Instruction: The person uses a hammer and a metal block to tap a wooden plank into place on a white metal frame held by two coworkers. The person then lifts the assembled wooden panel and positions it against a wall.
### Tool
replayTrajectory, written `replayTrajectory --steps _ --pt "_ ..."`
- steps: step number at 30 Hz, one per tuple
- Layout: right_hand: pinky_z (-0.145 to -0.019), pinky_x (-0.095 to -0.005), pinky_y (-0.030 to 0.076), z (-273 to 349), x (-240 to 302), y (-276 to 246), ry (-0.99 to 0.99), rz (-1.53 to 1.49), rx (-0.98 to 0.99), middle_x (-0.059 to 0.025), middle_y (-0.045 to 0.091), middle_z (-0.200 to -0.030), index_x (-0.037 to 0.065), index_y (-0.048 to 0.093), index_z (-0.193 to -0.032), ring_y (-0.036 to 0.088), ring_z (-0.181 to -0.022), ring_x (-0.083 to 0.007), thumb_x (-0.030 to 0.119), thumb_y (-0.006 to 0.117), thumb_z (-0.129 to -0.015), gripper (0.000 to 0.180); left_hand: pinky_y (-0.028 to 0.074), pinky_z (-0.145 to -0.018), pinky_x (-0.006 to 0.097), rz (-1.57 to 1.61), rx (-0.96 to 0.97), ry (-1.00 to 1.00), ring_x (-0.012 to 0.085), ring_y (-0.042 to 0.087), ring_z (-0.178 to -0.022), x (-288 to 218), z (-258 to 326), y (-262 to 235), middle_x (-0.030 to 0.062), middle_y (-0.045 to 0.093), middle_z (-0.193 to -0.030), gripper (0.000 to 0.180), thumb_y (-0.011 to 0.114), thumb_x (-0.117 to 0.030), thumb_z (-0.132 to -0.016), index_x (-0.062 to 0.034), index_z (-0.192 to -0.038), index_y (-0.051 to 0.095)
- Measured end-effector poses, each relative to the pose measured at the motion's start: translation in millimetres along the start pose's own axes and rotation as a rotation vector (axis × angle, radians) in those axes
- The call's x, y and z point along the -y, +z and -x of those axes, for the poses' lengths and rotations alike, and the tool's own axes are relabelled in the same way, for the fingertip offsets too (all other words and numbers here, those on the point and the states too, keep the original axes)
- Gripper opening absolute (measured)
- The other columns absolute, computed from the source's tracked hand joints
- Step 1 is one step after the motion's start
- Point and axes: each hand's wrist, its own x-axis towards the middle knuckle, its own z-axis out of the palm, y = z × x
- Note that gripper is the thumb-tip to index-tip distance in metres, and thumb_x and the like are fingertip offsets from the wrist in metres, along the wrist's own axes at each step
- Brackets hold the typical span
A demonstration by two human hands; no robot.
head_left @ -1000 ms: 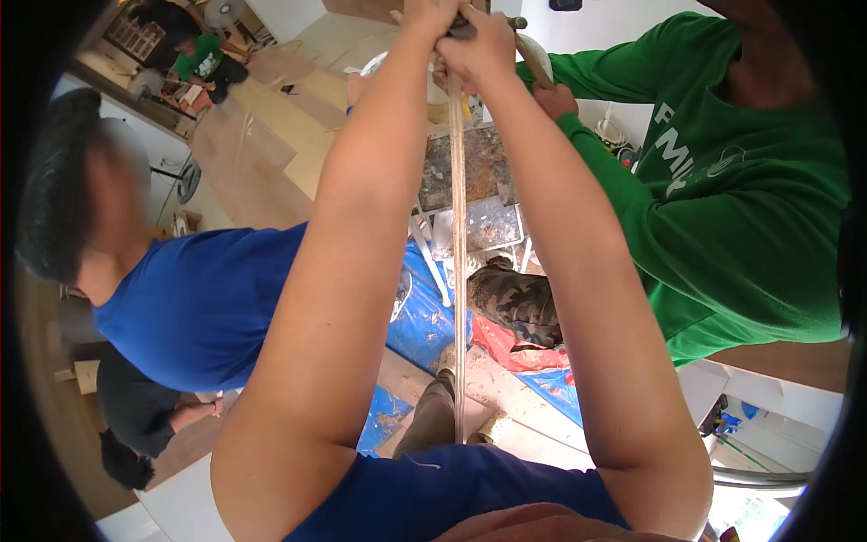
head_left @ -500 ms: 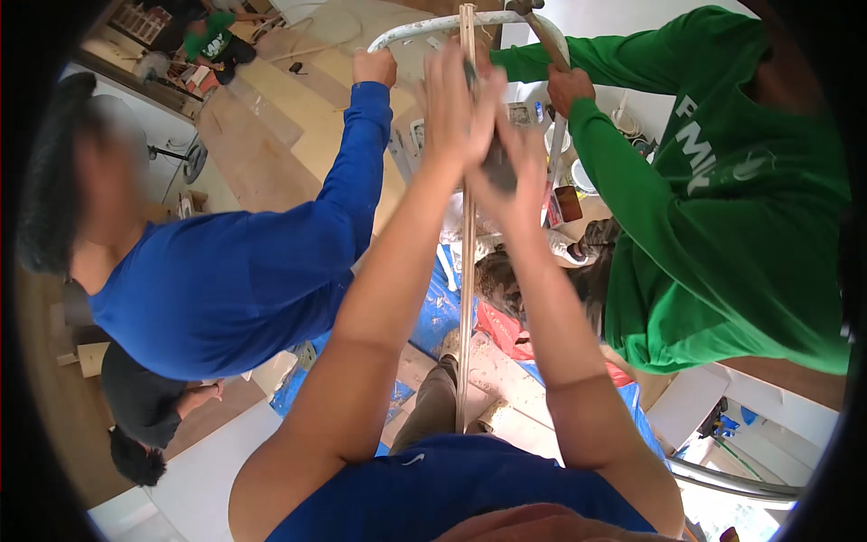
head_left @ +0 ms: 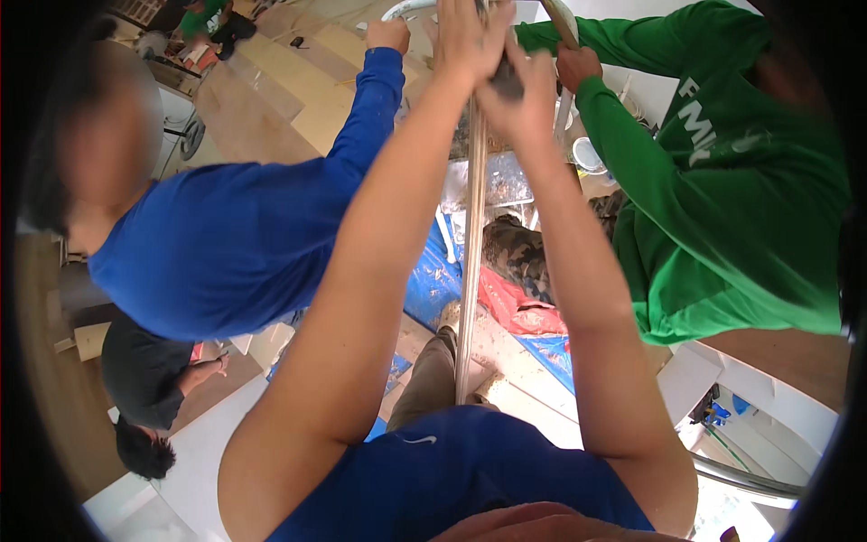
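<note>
A dark, narrow block with a rounded rear end, which looks like a hand plane (head_left: pixel 508 83), sits on the edge of a long, thin wooden board (head_left: pixel 471 271). The board runs from close to my body away to the top of the view. My left hand (head_left: pixel 470 47) lies along the plane's left side, fingers stretched forward and partly blurred. On its right side my right hand (head_left: pixel 526 95) is wrapped about the rear part. Both arms reach far out, and the front of the plane is hidden by the fingers and the picture's edge.
A blue-sleeved person (head_left: pixel 226 244) at left holds a white curved bar (head_left: pixel 411 7). At right, a green-sleeved person (head_left: pixel 731 199) grips a wooden handle (head_left: pixel 562 20). Blue sheeting (head_left: pixel 433 285) and red sheeting (head_left: pixel 515 307) cover the floor. Another person (head_left: pixel 144 379) bends at lower left.
Both my hands have moved farther away along the board with the plane, toward the top of the view. The hammer head seen before at the top is now out of view.
</note>
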Motion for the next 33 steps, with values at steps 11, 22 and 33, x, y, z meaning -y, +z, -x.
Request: replayTrajectory --steps 11,22,33 --pt "-0.075 -0.0454 0.042 192.0 122.9 -101.6 0.287 0.001 0.305 -0.0157 0.051 -0.089 0.0 0.064 -0.144 0.051 -0.083 -0.0359 0.014 0.085 -0.069 0.079 0.02 -0.127 0.06 -0.01 0.151 -0.082 0.0529 0.028 -0.153 -48.4 234.5 -79.8 0.0316 0.031 -0.166 0.073 0.058 -0.041 -0.106 0.0045 -0.159 0.034" --pt "-0.073 -0.0478 0.045 39.4 29.2 -15.0 -0.043 -0.091 -0.014 -0.0187 0.061 -0.089 0.001 0.066 -0.139 0.056 -0.084 -0.0371 0.014 0.087 -0.069 0.074 0.029 -0.12 0.059 0.094 -0.051 0.063 0.0486 0.039 -0.146 11.3 53.4 -7.3 0.0261 0.044 -0.157 0.075 0.066 -0.046 -0.1 0.0019 -0.153 0.043" --pt "-0.079 -0.0488 0.045 186.9 117.3 -95.4 0.207 -0.049 0.25 -0.02 0.06 -0.092 -0.003 0.067 -0.132 0.055 -0.084 -0.0399 0.008 0.081 -0.072 0.063 0.021 -0.128 0.058 -0.025 0.156 -0.161 0.0521 0.025 -0.156 -46.9 237.3 -81.2 0.0336 0.031 -0.164 0.074 0.059 -0.035 -0.106 0.0066 -0.161 0.032"
